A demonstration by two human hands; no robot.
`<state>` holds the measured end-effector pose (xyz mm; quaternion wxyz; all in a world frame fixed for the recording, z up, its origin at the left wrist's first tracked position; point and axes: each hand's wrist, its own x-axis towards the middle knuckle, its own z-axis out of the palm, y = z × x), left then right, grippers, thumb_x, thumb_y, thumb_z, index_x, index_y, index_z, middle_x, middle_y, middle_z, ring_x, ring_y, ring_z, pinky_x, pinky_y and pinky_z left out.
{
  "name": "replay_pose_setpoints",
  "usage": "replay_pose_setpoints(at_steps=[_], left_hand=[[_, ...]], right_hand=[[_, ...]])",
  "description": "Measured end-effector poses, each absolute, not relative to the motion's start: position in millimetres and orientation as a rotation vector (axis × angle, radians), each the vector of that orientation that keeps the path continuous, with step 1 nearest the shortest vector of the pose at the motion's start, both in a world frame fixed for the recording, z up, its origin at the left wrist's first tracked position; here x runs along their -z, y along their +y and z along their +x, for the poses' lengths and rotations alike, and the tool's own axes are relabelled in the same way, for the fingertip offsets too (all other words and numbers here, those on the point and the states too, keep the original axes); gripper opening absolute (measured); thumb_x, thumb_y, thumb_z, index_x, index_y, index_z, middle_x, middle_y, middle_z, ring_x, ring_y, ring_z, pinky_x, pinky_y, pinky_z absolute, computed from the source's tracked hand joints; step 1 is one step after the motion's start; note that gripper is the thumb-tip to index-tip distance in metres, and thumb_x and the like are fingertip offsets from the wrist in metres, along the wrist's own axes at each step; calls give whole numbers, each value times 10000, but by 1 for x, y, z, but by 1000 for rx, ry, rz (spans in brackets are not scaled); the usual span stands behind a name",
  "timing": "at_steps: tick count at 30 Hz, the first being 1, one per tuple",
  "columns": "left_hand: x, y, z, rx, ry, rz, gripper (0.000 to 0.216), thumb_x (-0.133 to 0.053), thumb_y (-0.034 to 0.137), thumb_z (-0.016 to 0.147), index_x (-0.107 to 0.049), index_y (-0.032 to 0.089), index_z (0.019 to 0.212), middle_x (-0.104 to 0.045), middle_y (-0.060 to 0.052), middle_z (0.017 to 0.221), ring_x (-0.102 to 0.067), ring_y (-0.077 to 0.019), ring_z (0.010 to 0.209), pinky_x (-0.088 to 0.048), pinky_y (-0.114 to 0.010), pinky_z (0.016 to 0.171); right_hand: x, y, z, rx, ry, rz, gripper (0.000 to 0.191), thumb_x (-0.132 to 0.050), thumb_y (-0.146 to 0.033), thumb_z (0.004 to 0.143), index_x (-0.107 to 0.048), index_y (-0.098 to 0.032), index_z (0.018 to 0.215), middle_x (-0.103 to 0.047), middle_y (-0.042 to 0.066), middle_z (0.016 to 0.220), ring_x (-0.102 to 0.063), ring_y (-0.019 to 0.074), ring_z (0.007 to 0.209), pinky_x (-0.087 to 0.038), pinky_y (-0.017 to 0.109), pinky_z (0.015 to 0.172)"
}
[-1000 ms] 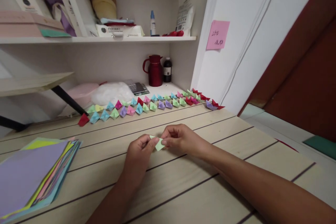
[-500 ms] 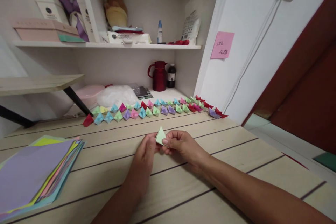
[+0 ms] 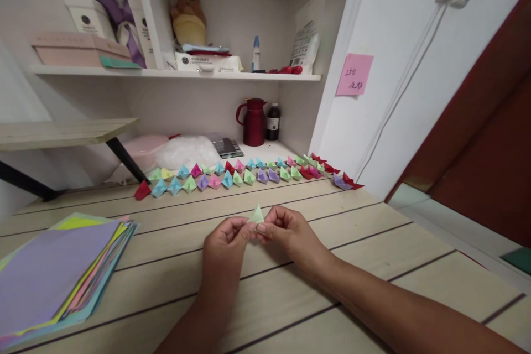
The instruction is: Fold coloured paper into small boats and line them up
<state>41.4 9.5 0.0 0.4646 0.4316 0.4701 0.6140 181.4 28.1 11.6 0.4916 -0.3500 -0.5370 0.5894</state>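
Note:
Pinched between both hands is a small piece of folded light green paper (image 3: 257, 214), its pointed tip facing up and away from me. My left hand (image 3: 227, 239) grips its lower left side with thumb and fingers. On the lower right, my right hand (image 3: 286, 230) holds it, the thumb pressed on the front. The two thumbs almost meet at the paper's lower edge, which they partly cover. Beyond the hands stand rows of small folded paper boats (image 3: 214, 180) in red, blue, green, purple and pink along the table's back.
A stack of coloured paper sheets (image 3: 58, 276) lies at the left on the slatted wooden table (image 3: 166, 321). A small raised shelf with black legs (image 3: 124, 157) stands behind it. At the back are a red jug (image 3: 254, 123), a dark bottle (image 3: 272, 123) and a white plastic bag (image 3: 186, 152).
My left thumb has moved right onto the paper's lower edge, close to the right thumb. The paper's lower part is now more covered. The view has shifted slightly.

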Motion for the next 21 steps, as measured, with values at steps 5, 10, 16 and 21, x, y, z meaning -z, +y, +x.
replay_pose_setpoints(at_steps=[5,10,16,21], left_hand=[[-1,5,40,-1438,1119,946,199,-755,332,698,-678,148,711,-650,-1,654,-567,-127,684,-432,-237,696],[-4,6,40,-1295,879,850,207,-751,328,735,-653,148,707,-580,15,659,-483,-97,663,-418,-218,695],[-3,6,43,-1172,744,877,249,-667,311,832,-609,148,653,-537,5,674,-428,-90,652,-398,-201,660],[-4,7,40,-1170,723,890,296,-638,293,855,-579,155,600,-551,-10,683,-486,-112,737,-415,-203,726]], right_hand=[[-11,31,190,-1322,-1454,-825,351,-766,-440,712,-547,-167,683,-612,-10,649,-535,125,637,-399,261,633],[-20,31,196,-1309,-1489,-680,332,-576,-479,883,-562,-167,770,-554,-16,693,-506,113,667,-402,254,665],[-25,31,197,-1549,-1386,-620,372,-602,-483,865,-592,-193,1098,-593,7,775,-553,131,681,-438,276,661],[-28,30,202,-1583,-1416,-599,360,-651,-414,842,-635,-219,1144,-612,22,881,-567,133,761,-442,275,705]])
